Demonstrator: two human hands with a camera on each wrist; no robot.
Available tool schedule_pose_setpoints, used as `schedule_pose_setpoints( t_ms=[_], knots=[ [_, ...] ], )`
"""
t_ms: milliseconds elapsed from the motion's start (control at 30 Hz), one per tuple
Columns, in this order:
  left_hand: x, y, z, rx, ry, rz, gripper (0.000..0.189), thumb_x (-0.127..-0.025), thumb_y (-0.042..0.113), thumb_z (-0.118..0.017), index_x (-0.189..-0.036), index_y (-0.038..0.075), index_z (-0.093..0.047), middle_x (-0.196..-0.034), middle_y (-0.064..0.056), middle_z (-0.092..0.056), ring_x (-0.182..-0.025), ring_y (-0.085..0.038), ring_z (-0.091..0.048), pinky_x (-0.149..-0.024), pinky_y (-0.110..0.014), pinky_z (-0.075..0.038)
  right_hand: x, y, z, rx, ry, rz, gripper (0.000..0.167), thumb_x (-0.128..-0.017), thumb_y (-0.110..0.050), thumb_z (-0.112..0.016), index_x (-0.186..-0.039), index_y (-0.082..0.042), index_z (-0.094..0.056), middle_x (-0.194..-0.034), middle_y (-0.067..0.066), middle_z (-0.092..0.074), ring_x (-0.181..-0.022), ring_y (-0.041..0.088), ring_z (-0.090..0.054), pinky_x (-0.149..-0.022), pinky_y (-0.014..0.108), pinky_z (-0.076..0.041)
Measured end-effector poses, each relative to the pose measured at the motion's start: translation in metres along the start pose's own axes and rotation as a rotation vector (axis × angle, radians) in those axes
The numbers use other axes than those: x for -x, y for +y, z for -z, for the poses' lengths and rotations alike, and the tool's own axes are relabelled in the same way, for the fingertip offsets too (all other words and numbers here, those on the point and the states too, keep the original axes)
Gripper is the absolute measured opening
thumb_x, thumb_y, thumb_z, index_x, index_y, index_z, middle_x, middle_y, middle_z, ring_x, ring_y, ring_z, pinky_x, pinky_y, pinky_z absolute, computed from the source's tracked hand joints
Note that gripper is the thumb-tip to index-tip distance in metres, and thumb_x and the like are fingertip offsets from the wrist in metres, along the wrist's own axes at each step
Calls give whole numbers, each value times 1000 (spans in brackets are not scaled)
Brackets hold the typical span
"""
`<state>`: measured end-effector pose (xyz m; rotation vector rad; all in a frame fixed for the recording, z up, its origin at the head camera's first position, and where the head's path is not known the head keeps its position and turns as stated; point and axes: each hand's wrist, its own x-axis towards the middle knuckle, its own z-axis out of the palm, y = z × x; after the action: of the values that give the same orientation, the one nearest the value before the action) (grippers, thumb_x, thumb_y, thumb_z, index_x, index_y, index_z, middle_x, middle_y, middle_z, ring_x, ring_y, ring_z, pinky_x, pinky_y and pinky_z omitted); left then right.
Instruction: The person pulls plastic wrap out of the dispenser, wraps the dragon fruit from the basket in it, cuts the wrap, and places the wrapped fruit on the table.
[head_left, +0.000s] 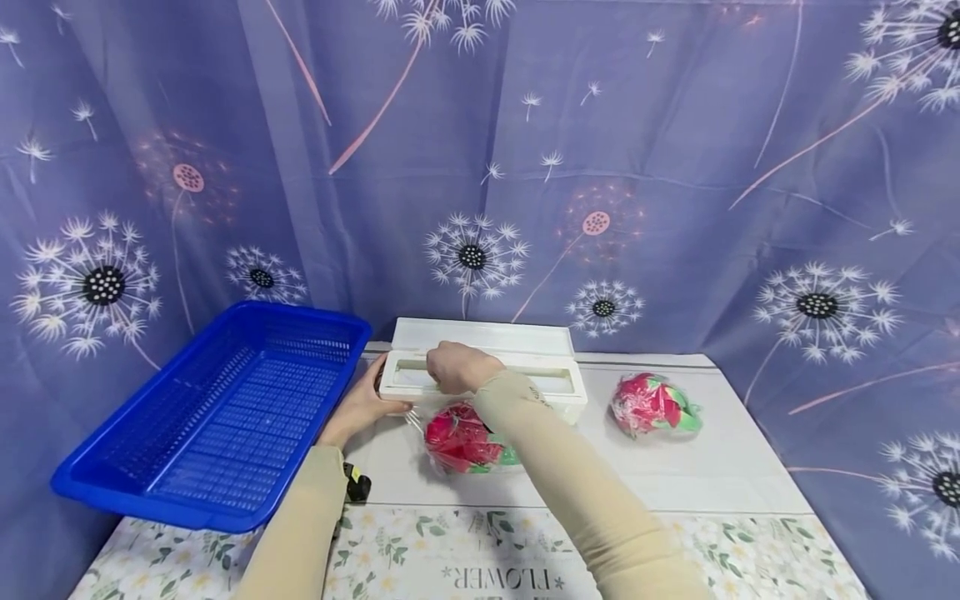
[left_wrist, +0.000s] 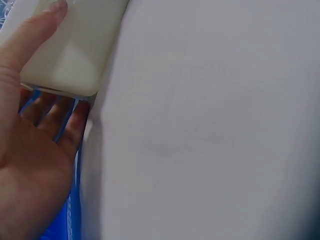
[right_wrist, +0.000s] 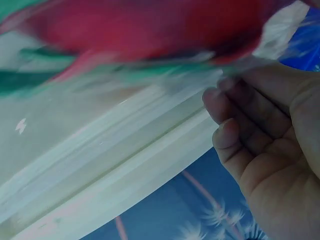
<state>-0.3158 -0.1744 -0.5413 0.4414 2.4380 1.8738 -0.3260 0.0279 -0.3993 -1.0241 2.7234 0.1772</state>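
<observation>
A long white cling film dispenser (head_left: 483,385) stands at the back of the table, its lid (head_left: 480,335) raised along the rear side. My left hand (head_left: 363,406) grips its left end, thumb on one face and fingers around the other, as the left wrist view shows. Over the left part of its opening, my right hand (head_left: 461,367) has curled fingers, with thumb and forefinger pinching at the clear film. In front of the dispenser lies a red and green dragon fruit (head_left: 459,437) in clear wrap, partly hidden by my right forearm.
A second wrapped dragon fruit (head_left: 652,406) lies to the right. At the left, a blue plastic basket (head_left: 217,521) sits close beside my left forearm. A dandelion-patterned curtain (head_left: 525,167) hangs behind the table, and a flowered cloth (head_left: 420,550) covers its front.
</observation>
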Motion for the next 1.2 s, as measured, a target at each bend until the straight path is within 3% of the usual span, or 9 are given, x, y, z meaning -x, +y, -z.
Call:
schedule_pose_setpoints(
  t_ms=[300, 567, 833, 1000, 1200],
  knots=[
    [1, -3, 5, 40, 2, -52, 108, -69, 1, -87, -154, 12, -23, -139, -19, -47, -123, -34, -46, -107, -51, -30, 23, 26, -5, -31, 18, 38, 34, -77, 5, -62, -57, -18, -48, -56, -6, -43, -56, 10, -36, -51, 24, -32],
    [2, -5, 4, 92, -27, -68, 102, -70, 0, -86, -152, 17, -28, -139, -15, -48, -125, -33, -45, -109, -52, -26, 40, 44, -12, 13, 39, 105, 43, -77, 6, -61, -56, -19, -33, -54, -6, -22, -56, 12, -22, -54, 26, -24],
    [1, -3, 2, 77, -27, -70, 103, -70, 1, -87, -153, 16, -27, -141, -16, -47, -128, -34, -43, -110, -53, -25, 55, 60, -17, 53, 48, 111, 40, -75, 7, -57, -54, -19, -36, -51, -7, -29, -55, 13, -29, -53, 25, -30],
    [3, 1, 3, 46, -18, -59, 103, -70, 3, -87, -153, 16, -27, -141, -15, -47, -128, -34, -43, -110, -53, -25, 68, 76, -22, 5, 28, 93, 42, -76, 9, -57, -58, -18, -30, -57, -4, -20, -56, 12, -19, -55, 26, -22],
    [1, -3, 1, 22, -25, -80, 103, -70, 4, -87, -152, 18, -28, -138, -15, -50, -126, -33, -46, -109, -53, -27, 85, 89, -26, -34, 74, 129, 45, -75, 10, -55, -59, -19, -25, -60, -5, -14, -57, 12, -14, -54, 26, -19]
  ],
)
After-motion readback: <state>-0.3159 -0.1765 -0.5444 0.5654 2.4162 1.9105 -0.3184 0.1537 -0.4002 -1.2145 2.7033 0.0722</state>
